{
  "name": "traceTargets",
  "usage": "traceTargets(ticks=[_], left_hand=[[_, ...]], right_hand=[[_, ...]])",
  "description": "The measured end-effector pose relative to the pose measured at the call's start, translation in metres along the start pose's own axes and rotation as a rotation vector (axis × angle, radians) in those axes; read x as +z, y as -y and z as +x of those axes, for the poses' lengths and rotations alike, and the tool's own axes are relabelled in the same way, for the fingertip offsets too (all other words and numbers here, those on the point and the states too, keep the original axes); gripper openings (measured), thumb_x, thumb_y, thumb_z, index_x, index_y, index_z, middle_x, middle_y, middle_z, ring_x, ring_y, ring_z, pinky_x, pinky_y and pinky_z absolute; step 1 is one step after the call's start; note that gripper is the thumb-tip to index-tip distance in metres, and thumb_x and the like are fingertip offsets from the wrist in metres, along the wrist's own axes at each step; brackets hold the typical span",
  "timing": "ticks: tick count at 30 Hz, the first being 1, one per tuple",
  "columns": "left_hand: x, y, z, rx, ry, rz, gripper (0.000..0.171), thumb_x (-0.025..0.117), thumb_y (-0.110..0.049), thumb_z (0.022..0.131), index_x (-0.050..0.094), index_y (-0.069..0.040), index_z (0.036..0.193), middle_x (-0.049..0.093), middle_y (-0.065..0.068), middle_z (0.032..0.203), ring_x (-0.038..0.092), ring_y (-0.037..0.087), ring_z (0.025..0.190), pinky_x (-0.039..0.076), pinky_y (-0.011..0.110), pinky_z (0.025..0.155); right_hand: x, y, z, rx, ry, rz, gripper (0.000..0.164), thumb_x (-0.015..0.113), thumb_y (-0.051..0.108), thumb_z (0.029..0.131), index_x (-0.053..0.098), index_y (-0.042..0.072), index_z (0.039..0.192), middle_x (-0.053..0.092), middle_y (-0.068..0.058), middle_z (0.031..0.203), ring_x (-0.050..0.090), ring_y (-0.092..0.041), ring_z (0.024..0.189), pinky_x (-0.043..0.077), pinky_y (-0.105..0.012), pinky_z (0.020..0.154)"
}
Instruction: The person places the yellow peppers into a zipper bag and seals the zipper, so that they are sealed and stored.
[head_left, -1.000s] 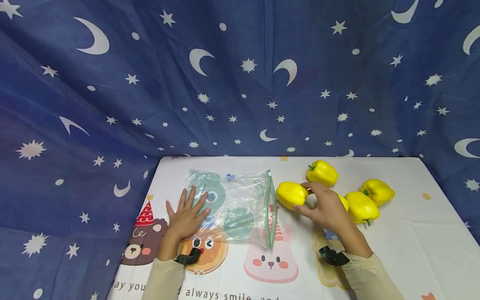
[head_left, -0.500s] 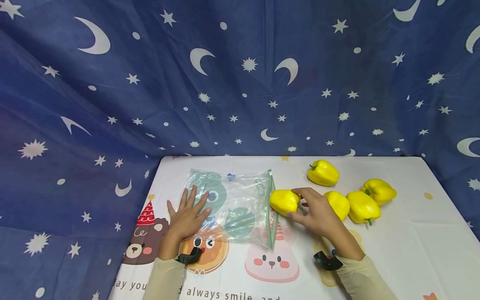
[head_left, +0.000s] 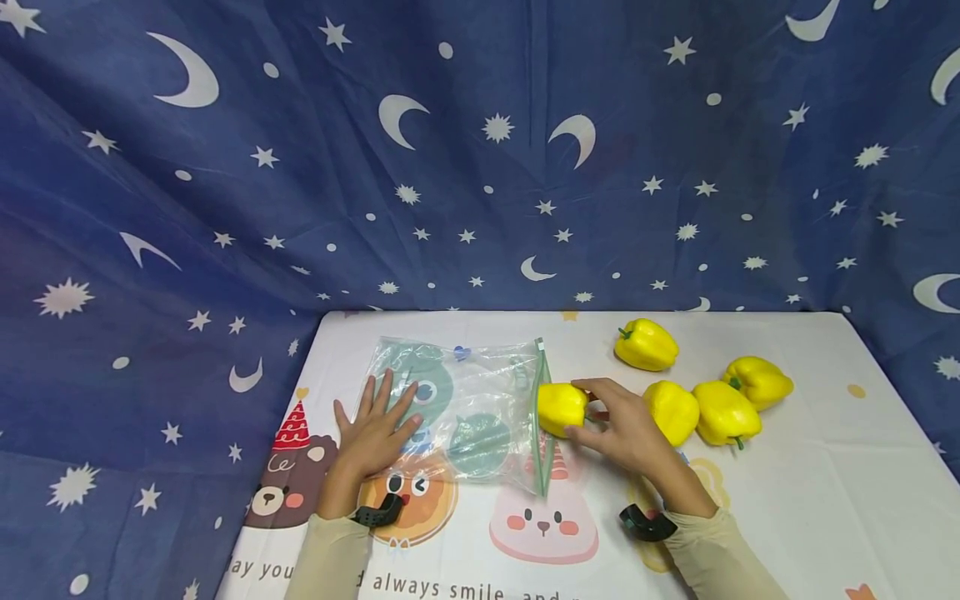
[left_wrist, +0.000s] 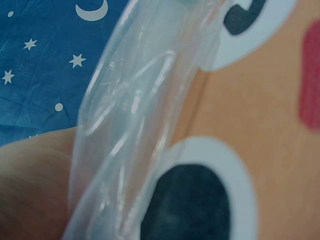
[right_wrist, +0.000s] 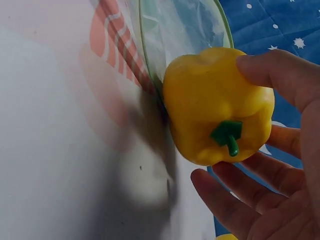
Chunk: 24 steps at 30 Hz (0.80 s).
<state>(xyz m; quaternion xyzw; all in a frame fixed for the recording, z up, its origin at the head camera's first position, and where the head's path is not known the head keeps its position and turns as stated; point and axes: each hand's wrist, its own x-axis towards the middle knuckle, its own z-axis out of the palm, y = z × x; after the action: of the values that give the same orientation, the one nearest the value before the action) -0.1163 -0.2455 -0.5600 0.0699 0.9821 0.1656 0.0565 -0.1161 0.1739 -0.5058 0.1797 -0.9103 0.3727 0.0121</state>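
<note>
A clear zip bag [head_left: 491, 400] with a green zip edge lies flat, its mouth to the right. My left hand [head_left: 373, 435] rests on its left part, fingers spread. In the left wrist view, folds of the bag's plastic [left_wrist: 130, 110] stand beside that hand. My right hand [head_left: 628, 425] grips a yellow bell pepper [head_left: 561, 408] by its stem end, thumb on one side and fingers on the other. The pepper's far end is at the bag's parted mouth. Seen from the right wrist, its green stem [right_wrist: 229, 136] faces the palm, and the green rim [right_wrist: 143, 50] curves around its far end.
A yellow bell pepper [head_left: 647, 345] lies behind my right hand. Several more sit to the right, among them a pepper [head_left: 672, 413] close to the wrist and a pepper [head_left: 757, 383] farthest right. A printed white cloth [head_left: 840, 492] covers the table; a blue starry curtain [head_left: 480, 150] hangs behind.
My right hand has moved left with the yellow bell pepper, from beside the bag to its mouth. My left hand has stayed spread on the bag.
</note>
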Motion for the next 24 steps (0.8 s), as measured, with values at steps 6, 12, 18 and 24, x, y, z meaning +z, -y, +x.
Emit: traceTargets(ticks=[6,12,18,24], left_hand=[[-0.001,0.0,0.0,-0.005,0.002,0.005,0.064,0.034,-0.065,0.103,0.026,-0.039,0.161,-0.002,0.006,0.174,-0.009,0.038,0.16,-0.019,0.081,0.109],[-0.006,-0.004,-0.001,-0.015,0.019,0.016,0.064,0.036,-0.064,0.104,0.025,-0.039,0.161,-0.001,0.006,0.174,-0.007,0.039,0.16,-0.015,0.082,0.109],[-0.007,-0.005,-0.001,-0.021,0.032,0.041,0.065,0.035,-0.066,0.103,0.024,-0.04,0.161,-0.003,0.005,0.174,-0.008,0.038,0.16,-0.014,0.082,0.11],[-0.007,-0.006,-0.001,-0.022,0.029,0.025,0.063,0.035,-0.065,0.104,0.025,-0.04,0.161,-0.002,0.004,0.174,-0.007,0.038,0.16,-0.015,0.082,0.11]], right_hand=[[0.007,0.0,0.002,0.044,-0.01,0.064,0.072,0.092,0.029,0.075,0.059,0.013,0.137,0.068,-0.008,0.126,0.07,-0.026,0.107,0.062,-0.036,0.086],[0.012,-0.001,0.004,0.154,0.023,0.232,0.071,0.093,0.032,0.073,0.06,0.018,0.134,0.067,-0.008,0.129,0.069,-0.027,0.113,0.061,-0.034,0.09],[0.018,-0.006,0.003,0.228,0.062,0.483,0.072,0.094,0.027,0.074,0.059,0.017,0.135,0.063,-0.015,0.135,0.068,-0.032,0.117,0.058,-0.034,0.095],[0.023,-0.01,0.003,0.238,0.079,0.564,0.071,0.093,0.027,0.075,0.059,0.018,0.136,0.061,-0.014,0.136,0.066,-0.032,0.119,0.058,-0.03,0.096]])
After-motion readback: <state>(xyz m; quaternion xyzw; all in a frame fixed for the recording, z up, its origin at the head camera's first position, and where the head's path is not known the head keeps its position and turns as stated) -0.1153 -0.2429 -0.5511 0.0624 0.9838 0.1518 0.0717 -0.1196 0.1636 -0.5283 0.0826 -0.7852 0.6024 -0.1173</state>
